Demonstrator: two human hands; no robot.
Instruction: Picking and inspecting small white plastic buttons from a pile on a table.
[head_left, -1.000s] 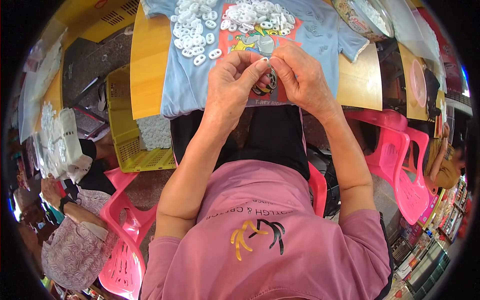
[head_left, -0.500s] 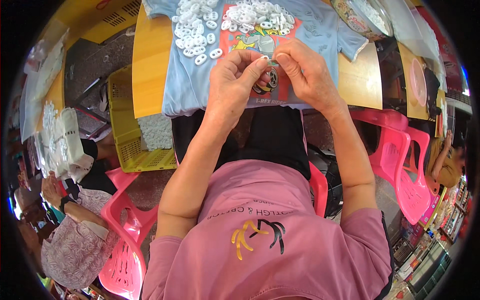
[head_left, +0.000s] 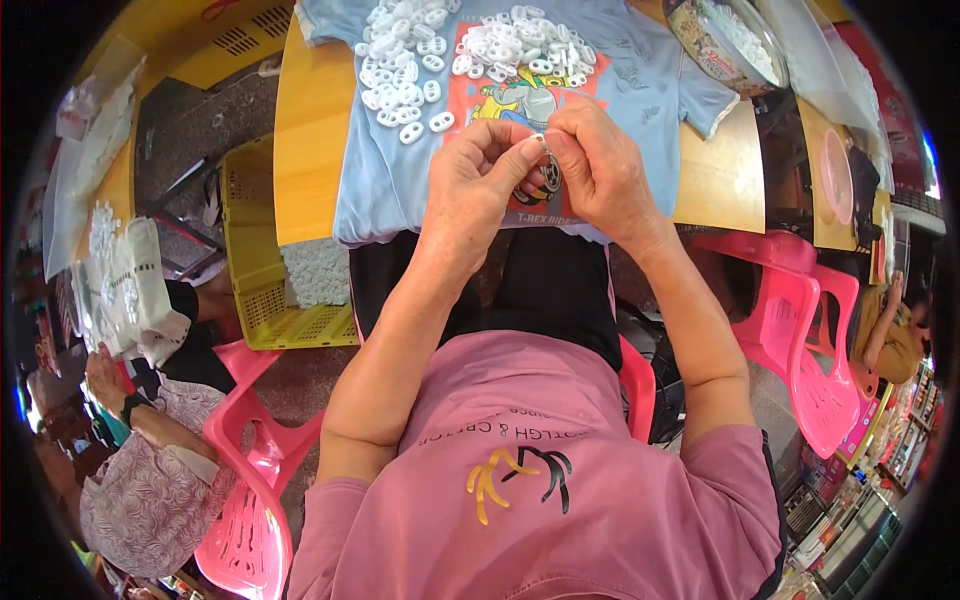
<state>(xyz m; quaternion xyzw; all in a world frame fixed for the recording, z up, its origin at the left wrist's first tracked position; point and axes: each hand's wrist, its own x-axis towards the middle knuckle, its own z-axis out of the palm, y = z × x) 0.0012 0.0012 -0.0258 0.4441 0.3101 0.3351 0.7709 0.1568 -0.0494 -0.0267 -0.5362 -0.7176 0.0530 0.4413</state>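
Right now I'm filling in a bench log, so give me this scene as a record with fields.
left grip: pinching a small white piece
right grip: close beside it; whether it holds it is unclear
surface: light-blue shirt spread over a yellow table
loose parts: white two-holed pieces in a left heap and right heap
container: yellow crate by the table's near left corner, holding white bits

Table yellow wood. Similar left table and right table stand apart from it, partly covered. Floor speckled, brownish grey. Pink plastic left chair and right chair, both with slotted panels. Yellow crate left of centre, near table edge. Far right: stocked shelves, small and blurred. Bright light at right rim.
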